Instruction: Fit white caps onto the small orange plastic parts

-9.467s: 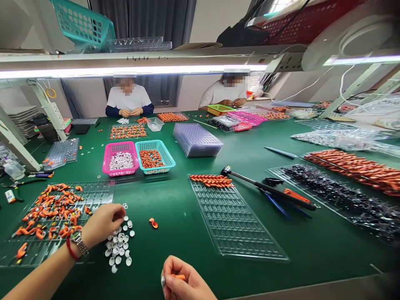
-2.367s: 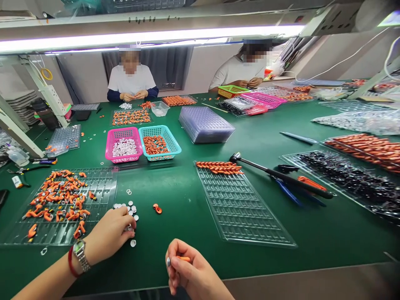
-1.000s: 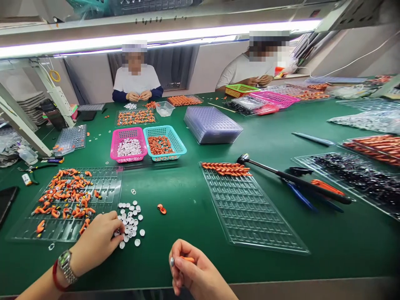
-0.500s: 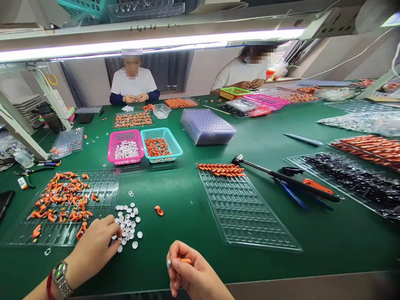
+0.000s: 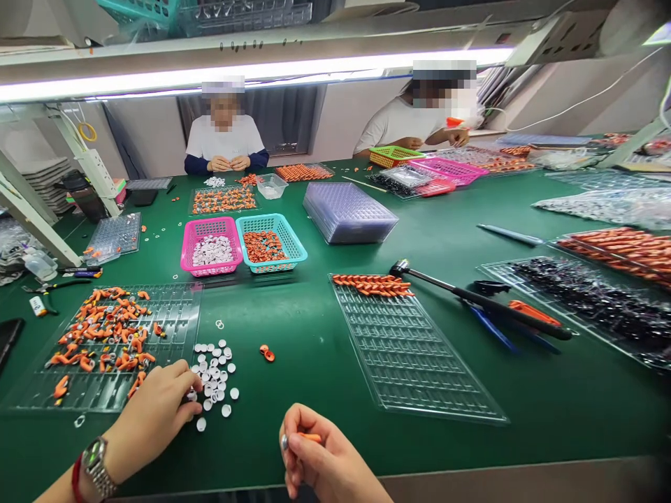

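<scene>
My left hand [image 5: 152,412], with a watch and a red band on the wrist, rests on the green mat with its fingertips at the left edge of a cluster of small white caps [image 5: 214,374]. Whether it grips a cap is hidden by the fingers. My right hand [image 5: 325,461] is at the near table edge, closed around a small orange piece [image 5: 312,438] and a small metal part. Left of the caps lies a clear tray with loose orange parts [image 5: 105,335]. A single orange part [image 5: 268,353] lies on the mat right of the caps.
A clear grid tray [image 5: 409,349] with a row of orange parts sits at centre right. Pink basket [image 5: 211,246] and teal basket [image 5: 269,241] stand behind. A black rod tool [image 5: 477,299] and blue pliers lie to the right. Two people work across the table.
My left hand has shifted slightly left and nearer along the edge of the white caps. My right hand keeps holding the orange piece in the same place.
</scene>
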Available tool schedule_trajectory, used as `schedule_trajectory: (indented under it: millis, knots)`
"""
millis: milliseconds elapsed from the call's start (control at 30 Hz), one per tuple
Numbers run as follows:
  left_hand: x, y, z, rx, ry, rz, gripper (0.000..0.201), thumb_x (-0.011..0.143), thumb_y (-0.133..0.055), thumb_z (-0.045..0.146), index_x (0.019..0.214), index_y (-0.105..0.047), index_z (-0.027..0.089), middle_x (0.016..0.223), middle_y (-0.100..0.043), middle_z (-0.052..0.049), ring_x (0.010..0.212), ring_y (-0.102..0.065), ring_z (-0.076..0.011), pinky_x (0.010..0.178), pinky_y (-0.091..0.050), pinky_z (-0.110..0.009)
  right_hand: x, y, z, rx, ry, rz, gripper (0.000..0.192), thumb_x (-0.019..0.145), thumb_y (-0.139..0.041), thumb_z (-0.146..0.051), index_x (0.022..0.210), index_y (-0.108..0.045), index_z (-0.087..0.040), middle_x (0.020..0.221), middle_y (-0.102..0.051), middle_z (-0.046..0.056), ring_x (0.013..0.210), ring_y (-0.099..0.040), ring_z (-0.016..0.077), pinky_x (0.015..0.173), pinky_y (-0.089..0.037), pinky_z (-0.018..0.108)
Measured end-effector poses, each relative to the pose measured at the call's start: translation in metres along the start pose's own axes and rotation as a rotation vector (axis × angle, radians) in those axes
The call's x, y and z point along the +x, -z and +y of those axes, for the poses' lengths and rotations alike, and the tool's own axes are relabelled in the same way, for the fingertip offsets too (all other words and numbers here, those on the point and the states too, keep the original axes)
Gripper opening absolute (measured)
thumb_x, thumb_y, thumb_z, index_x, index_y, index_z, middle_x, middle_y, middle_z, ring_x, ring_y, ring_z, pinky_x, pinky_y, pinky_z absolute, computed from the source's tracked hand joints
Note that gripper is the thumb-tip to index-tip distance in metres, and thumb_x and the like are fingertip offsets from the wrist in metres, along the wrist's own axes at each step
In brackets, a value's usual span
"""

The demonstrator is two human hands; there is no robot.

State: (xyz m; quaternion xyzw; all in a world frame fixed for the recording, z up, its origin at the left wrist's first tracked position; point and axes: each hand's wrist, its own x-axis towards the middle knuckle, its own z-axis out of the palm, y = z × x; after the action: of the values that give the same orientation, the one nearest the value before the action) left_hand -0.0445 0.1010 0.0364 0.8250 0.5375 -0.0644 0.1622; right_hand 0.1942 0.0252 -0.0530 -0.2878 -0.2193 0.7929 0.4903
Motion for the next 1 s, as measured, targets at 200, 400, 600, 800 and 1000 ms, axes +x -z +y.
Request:
schedule_trajectory:
  millis: [200,400,600,800,1000]
  knots:
    - [-0.002,0.003,-0.003,0.0,0.004,-0.017,0.015,0.089,-0.056,0.012,0.091,-0.069,0.02,0.096,-0.067,-0.006,0.09,-0.063,-0.0255,0.08,-0.044,-0.039,-0.001,-0.001,0.0,0.003,0.004,-0.002,0.039,0.073,-0.085,-0.041,0.071,-0.055,-0.016,0.059,-0.058,-0.003,0.044,-0.049,0.0056,0.046,-0.05,0.019]
    - [-0.001,0.004,-0.002,-0.02,0.014,0.006,0.013,0.087,-0.058,0.013,0.093,-0.065,0.022,0.096,-0.067,-0.004,0.091,-0.063,-0.0251,0.08,-0.045,-0.038,-0.001,0.0,0.001,0.008,0.002,-0.002,0.039,0.073,-0.085,-0.04,0.071,-0.055,-0.016,0.058,-0.058,-0.003,0.044,-0.049,0.0052,0.046,-0.051,0.019]
    - [-0.004,0.004,-0.01,-0.047,0.011,0.026,0.012,0.085,-0.06,0.011,0.09,-0.059,0.021,0.093,-0.066,-0.001,0.085,-0.062,-0.0224,0.077,-0.044,-0.035,0.0,0.0,0.001,0.013,0.008,0.006,0.039,0.072,-0.086,-0.04,0.071,-0.056,-0.015,0.058,-0.059,-0.003,0.043,-0.05,0.0049,0.046,-0.051,0.019]
    - [-0.007,0.004,-0.018,-0.024,-0.012,0.031,0.014,0.089,-0.057,0.01,0.09,-0.066,0.021,0.094,-0.065,-0.003,0.087,-0.062,-0.023,0.078,-0.043,-0.035,-0.001,-0.001,0.0,0.002,-0.001,0.015,0.04,0.071,-0.086,-0.041,0.071,-0.056,-0.015,0.057,-0.058,-0.004,0.044,-0.05,0.0049,0.046,-0.051,0.019]
    - [-0.002,0.003,-0.01,0.03,-0.068,0.002,0.027,0.088,-0.057,0.005,0.09,-0.075,0.025,0.095,-0.064,-0.005,0.086,-0.06,-0.0246,0.076,-0.041,-0.036,-0.001,-0.002,-0.002,-0.013,-0.009,0.027,0.04,0.071,-0.086,-0.041,0.07,-0.056,-0.015,0.058,-0.058,-0.003,0.045,-0.05,0.0053,0.047,-0.051,0.019]
